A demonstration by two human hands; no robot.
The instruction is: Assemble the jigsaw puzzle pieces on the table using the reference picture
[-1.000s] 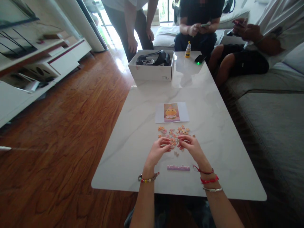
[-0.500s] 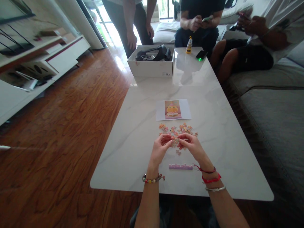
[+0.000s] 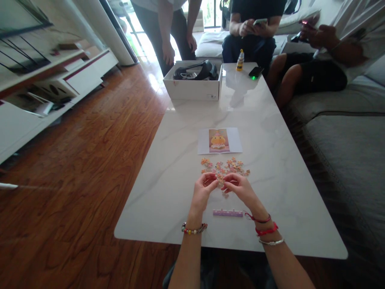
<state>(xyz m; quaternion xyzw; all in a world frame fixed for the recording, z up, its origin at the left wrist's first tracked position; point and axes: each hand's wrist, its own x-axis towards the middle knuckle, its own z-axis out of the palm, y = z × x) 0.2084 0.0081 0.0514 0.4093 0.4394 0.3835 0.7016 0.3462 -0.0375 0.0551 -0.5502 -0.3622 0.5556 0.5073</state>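
My left hand (image 3: 205, 188) and my right hand (image 3: 237, 187) meet over the white table, fingertips pinched around small jigsaw puzzle pieces (image 3: 220, 182). Whether the pieces between them are joined, I cannot tell. Just beyond my fingers lies a loose heap of orange and pink puzzle pieces (image 3: 234, 163). One pale piece (image 3: 225, 195) rests on the table below my fingertips, partly hidden. A joined purple strip of puzzle pieces (image 3: 227, 213) lies between my forearms. Behind the heap is a paper sheet (image 3: 235, 140) with a printed picture of a yellow figure.
A white box (image 3: 192, 89) with a black headset (image 3: 198, 71) in it stands at the table's far left. A small yellow-capped bottle (image 3: 240, 61) and a dark device with a green light (image 3: 255, 72) are at the far end. Several people are around that end.
Both hands stay together at the pieces, with my right hand shifted slightly left and down. The view has tipped a little; the pieces on the table look unmoved.
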